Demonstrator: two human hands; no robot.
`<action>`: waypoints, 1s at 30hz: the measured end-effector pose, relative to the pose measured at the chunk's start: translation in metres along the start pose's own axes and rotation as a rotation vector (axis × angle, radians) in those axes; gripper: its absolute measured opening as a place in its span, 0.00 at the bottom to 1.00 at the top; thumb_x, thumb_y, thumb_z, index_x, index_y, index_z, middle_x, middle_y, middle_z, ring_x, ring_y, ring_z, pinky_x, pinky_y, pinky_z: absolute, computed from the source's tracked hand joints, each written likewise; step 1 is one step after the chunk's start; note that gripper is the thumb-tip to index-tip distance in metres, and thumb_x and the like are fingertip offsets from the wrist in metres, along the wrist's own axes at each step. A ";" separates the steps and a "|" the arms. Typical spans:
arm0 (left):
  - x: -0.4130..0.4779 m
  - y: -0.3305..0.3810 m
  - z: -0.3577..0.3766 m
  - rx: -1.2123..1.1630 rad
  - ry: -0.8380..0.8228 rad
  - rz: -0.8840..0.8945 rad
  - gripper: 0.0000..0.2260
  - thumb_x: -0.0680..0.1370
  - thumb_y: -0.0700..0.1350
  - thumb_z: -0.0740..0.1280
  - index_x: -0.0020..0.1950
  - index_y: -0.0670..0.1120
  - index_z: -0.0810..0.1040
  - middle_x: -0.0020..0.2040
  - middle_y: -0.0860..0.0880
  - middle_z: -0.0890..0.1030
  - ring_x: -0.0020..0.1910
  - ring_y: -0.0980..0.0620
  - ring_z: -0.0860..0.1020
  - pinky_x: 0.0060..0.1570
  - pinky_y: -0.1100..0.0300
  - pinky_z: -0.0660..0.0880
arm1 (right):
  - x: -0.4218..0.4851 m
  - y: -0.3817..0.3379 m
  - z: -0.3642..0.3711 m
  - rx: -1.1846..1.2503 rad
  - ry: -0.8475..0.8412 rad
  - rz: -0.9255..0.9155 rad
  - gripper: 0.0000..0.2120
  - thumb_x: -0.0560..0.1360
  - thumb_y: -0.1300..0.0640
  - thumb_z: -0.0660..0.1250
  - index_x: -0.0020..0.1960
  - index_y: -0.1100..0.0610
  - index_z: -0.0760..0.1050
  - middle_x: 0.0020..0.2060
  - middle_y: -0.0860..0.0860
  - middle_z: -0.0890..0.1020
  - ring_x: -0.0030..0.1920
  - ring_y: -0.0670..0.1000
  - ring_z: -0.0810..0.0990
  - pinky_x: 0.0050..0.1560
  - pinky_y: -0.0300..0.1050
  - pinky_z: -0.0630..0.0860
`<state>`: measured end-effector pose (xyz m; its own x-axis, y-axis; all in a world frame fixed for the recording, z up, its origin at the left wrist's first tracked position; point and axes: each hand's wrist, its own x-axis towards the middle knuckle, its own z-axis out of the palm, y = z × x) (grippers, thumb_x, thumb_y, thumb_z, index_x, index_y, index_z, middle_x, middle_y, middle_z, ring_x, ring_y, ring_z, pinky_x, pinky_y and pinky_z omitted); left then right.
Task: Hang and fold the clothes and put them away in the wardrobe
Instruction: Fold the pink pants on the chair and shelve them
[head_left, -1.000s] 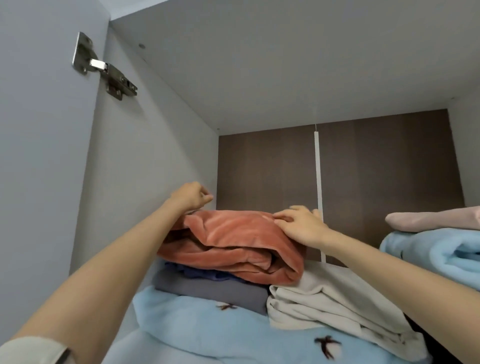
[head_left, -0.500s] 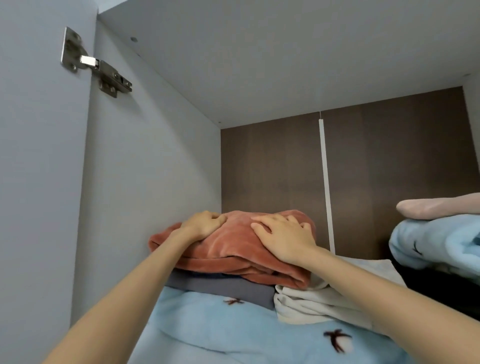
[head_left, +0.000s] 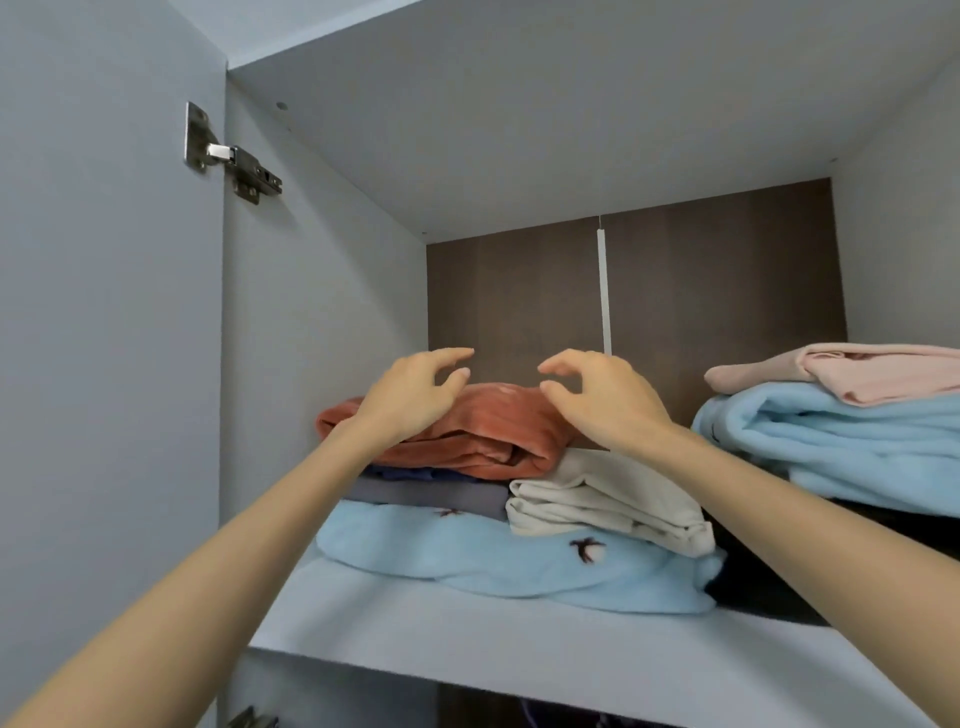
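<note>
A folded rust-orange fleece garment (head_left: 483, 431) lies on top of the left pile on the upper wardrobe shelf (head_left: 467, 639). Under it are a grey-blue folded piece (head_left: 431, 491), a cream one (head_left: 602, 499) and a light blue fleece with dark bird prints (head_left: 467, 551). My left hand (head_left: 415, 395) hovers just above the orange garment's left part, fingers loosely curved and holding nothing. My right hand (head_left: 602, 400) hovers over its right end in the same relaxed pose, empty.
A second pile stands at the right of the shelf: a pink folded piece (head_left: 857, 369) on a light blue fleece (head_left: 831, 447). The open wardrobe door (head_left: 104, 364) with a metal hinge (head_left: 228, 156) is at the left. A brown back panel (head_left: 701, 291) closes the compartment.
Both hands have lifted off the orange garment and drawn back from it. My view has pulled back, so the shelf's front edge now shows.
</note>
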<state>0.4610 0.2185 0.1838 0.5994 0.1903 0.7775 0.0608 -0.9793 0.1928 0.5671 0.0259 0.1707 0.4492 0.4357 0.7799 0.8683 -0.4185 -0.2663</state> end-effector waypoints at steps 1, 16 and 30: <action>-0.013 0.013 -0.005 0.000 0.018 0.012 0.17 0.81 0.50 0.59 0.71 0.54 0.71 0.68 0.51 0.75 0.64 0.49 0.74 0.64 0.58 0.68 | -0.011 -0.002 -0.008 0.007 0.010 -0.011 0.13 0.78 0.48 0.62 0.62 0.44 0.76 0.60 0.44 0.80 0.63 0.49 0.74 0.59 0.49 0.72; -0.208 0.101 -0.052 0.068 0.007 -0.016 0.19 0.81 0.54 0.59 0.72 0.57 0.68 0.70 0.56 0.72 0.68 0.55 0.70 0.62 0.58 0.68 | -0.184 -0.042 -0.065 -0.048 -0.029 -0.071 0.13 0.79 0.50 0.61 0.62 0.46 0.75 0.60 0.44 0.79 0.61 0.50 0.74 0.57 0.50 0.69; -0.353 0.128 -0.128 -0.231 -0.129 0.023 0.19 0.81 0.53 0.59 0.72 0.56 0.67 0.70 0.56 0.71 0.67 0.57 0.69 0.60 0.60 0.68 | -0.354 -0.145 -0.113 0.000 -0.075 0.216 0.14 0.78 0.52 0.63 0.63 0.48 0.76 0.59 0.46 0.79 0.59 0.49 0.75 0.58 0.51 0.74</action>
<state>0.1554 0.0347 0.0105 0.6964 0.1432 0.7032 -0.1289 -0.9390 0.3188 0.2581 -0.1574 -0.0025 0.6392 0.3943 0.6603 0.7501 -0.5089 -0.4223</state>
